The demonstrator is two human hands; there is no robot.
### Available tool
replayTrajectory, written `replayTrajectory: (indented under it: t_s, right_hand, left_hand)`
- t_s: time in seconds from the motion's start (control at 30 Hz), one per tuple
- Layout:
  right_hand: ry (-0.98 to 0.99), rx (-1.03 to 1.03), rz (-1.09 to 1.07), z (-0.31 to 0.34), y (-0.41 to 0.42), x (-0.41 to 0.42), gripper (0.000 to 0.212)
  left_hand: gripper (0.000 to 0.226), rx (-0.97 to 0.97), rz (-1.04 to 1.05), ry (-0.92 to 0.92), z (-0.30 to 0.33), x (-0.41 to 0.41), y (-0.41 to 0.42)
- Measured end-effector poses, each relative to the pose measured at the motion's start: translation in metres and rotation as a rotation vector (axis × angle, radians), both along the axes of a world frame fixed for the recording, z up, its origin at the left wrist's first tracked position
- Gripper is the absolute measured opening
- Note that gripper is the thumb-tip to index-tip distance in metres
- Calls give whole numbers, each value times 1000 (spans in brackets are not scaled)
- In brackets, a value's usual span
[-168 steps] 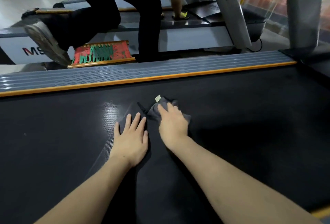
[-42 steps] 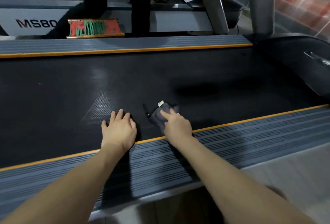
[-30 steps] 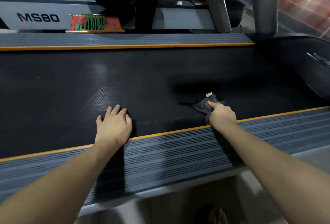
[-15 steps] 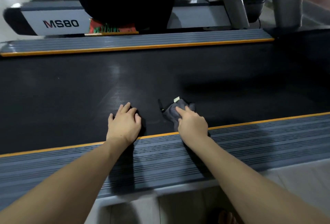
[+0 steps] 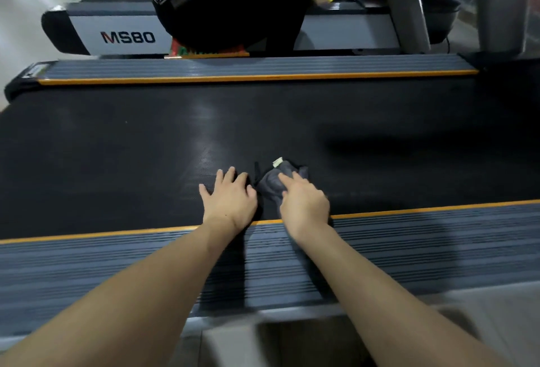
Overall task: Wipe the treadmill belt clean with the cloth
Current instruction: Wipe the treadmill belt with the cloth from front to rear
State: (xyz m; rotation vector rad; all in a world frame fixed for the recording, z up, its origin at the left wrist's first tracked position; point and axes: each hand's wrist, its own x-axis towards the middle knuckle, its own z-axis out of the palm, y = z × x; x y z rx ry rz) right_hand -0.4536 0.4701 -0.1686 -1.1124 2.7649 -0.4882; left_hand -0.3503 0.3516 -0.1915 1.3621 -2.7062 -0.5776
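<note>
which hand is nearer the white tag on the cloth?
Right. The right hand presses the cloth, fingertips just below the white tag. The left hand rests flat on the belt, beside the cloth.

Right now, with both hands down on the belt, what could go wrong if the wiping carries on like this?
The cloth is bunched small under the right hand, so each pass probably cleans only a narrow strip. Both hands work close to the near orange edge; the far belt may get missed. The left hand rests bare on the belt and could smudge it.
</note>
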Motion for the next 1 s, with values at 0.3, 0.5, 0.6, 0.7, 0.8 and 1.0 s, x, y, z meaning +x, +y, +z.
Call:
replayTrajectory:
  t_s: [0.3, 0.5, 0.6, 0.7, 0.8, 1.0]
  right_hand:
    - [-5, -2, -68, -2, -60, 15, 47]
    - [-25, -45, -83, 6, -101, 28, 38]
    - [-23, -31, -86, 2, -105, 35, 36]
    - [-35, 13, -83, -6, -104, 33, 39]
    - [-1, 29, -50, -12, -107, 28, 35]
    - [51, -69, -48, -31, -144, -13, 29]
  left_hand:
    - [44, -73, -10, -39, 13, 40, -58]
    - [45, -110, -72, -79, 30, 60, -90]
    - [45, -101, -102, -96, 32, 64, -100]
    - [44, -98, -154, -107, 26, 61, -110]
    - [46, -108, -184, -102, 12, 54, -115]
    - [48, -146, -175, -84, -7, 35, -155]
